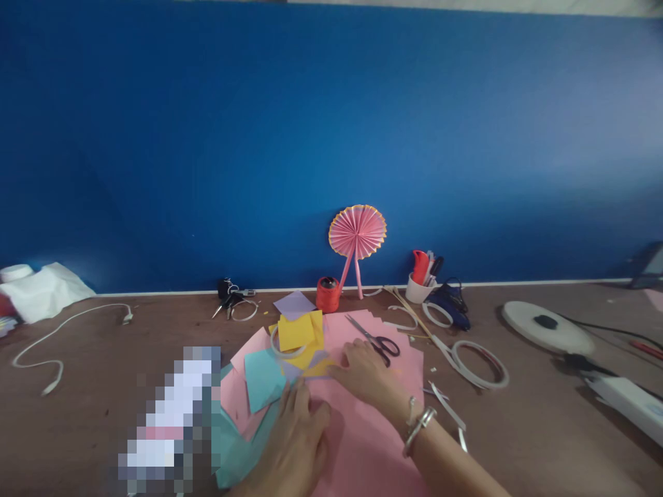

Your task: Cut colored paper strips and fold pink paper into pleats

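Observation:
My left hand (303, 431) lies over the pink paper sheets (367, 435), fingers stretched forward beside a light blue paper (264, 379). My right hand (365, 369) rests farther forward on the pink paper, fingers bent and thumb apart. Its thumb touches the edge of a small yellow and lavender paper piece (315, 362); I see no grip on it. Dark-handled scissors (380, 338) lie just beyond the right hand, partly behind its fingers. Yellow papers (300, 330), with a white tape roll (280, 351) around part of them, lie in front of both hands.
A pink pleated paper fan (357, 233) leans on the blue wall near a red thread spool (327, 297). A pen cup (417, 288) and white tape coil (479, 366) stand right. A blurred-out object (168, 421), keys (231, 297) and cable (77, 310) lie left.

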`<state>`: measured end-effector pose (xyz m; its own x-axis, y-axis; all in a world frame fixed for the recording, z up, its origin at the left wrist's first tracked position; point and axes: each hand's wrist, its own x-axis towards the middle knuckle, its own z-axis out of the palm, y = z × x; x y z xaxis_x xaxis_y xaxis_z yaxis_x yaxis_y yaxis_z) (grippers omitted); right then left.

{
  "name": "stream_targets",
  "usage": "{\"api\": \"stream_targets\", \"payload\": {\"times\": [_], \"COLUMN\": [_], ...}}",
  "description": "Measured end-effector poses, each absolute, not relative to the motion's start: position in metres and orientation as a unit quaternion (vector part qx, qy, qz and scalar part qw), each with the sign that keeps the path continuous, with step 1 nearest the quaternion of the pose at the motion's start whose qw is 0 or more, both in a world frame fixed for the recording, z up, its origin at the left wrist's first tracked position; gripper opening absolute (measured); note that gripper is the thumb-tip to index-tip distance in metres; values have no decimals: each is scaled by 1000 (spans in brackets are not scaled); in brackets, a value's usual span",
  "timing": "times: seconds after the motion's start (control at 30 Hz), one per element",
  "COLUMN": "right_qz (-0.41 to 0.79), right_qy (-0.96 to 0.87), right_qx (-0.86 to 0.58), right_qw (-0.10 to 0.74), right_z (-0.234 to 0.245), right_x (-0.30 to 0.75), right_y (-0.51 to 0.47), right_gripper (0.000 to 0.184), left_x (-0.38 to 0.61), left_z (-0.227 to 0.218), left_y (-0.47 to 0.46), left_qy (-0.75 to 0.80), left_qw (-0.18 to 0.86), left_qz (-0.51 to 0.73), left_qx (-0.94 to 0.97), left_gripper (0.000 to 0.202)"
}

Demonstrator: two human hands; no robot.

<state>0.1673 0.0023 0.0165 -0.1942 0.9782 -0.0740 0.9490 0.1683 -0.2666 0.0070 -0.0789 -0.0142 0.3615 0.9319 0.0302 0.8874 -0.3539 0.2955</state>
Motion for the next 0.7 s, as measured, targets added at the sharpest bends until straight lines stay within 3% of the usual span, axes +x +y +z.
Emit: {"api": "stream_targets", "payload": {"times": [0.13,0.3,0.7], "right_qz": [117,114,94], "right_qy": [-769,-771,-714], "right_qx": [-625,-626,-693], "right_qw": [62,7,9], "right_z": [16,24,32], "right_x": [158,184,226], "right_y": [-3,11,33], "right_gripper": [32,19,24], "left_x": [5,7,3], "left_z": [-22,-17,-3], "left_y": [-79,-79,-75], "left_qy": [541,547,512], "left_qw": [103,83,95], "left_qz": [128,159,135], "left_qx": [825,818,843], "left_gripper": [36,31,23]}}
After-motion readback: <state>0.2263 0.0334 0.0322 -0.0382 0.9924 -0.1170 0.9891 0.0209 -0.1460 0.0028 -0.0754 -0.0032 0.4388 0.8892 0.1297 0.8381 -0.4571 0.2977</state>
